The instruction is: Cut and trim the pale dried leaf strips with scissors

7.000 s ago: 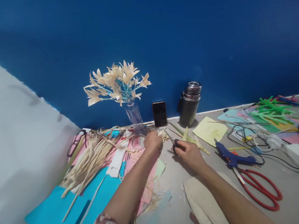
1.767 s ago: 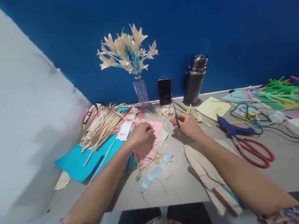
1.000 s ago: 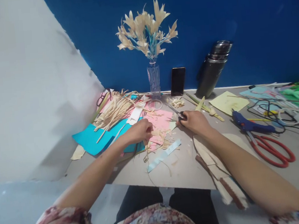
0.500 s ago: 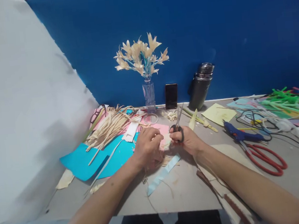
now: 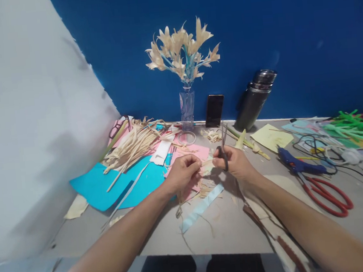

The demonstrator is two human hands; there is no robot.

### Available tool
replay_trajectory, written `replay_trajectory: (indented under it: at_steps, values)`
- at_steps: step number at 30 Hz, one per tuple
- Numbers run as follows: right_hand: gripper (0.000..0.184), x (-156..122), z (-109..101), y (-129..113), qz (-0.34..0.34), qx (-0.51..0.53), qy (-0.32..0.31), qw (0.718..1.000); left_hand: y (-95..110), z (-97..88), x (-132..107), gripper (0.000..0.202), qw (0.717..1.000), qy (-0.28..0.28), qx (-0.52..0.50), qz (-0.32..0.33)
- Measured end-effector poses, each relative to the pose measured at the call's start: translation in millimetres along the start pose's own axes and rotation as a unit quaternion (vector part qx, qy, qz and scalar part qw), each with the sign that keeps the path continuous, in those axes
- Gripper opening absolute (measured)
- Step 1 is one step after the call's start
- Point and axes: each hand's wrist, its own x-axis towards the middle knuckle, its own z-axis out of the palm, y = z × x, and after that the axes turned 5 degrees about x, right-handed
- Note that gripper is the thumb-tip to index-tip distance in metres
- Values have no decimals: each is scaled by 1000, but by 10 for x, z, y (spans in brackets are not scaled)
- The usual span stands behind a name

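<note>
My left hand is closed, its thumb and fingers pinching one end of a thin pale husk strip. The other end of that strip reaches the fingertips of my right hand. Black-handled scissors hang on the right hand's fingers, blades pointing up and away from the strip. Beneath the hands lies pink paper with husk scraps on it. A light-blue ribbon piece rests on the table just nearer to me.
A bundle of dried husk strips covers blue sheets at left. Behind stand a bottle of husk flowers, a phone and a leaning flask. Rightward lie a glue gun, red-handled scissors and cables.
The hands have drawn slightly apart, showing the thin strip between them. My right hand has turned the scissors more upright. The whole view has shifted a little.
</note>
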Motion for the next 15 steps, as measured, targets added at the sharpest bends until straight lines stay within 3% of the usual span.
replay_trajectory:
  at_steps: [6,11,15]
  values:
    - [23,2,7,72,17,11,-37,999,-24,125,-71,26,996,-30,-72,-32]
    - [16,-24,-7,63,-11,-51,-82,995,15,158,-131,23,999,-31,21,-23]
    - [5,-113,61,17,-75,-170,-88,979,-6,179,-132,22,993,1,117,-22]
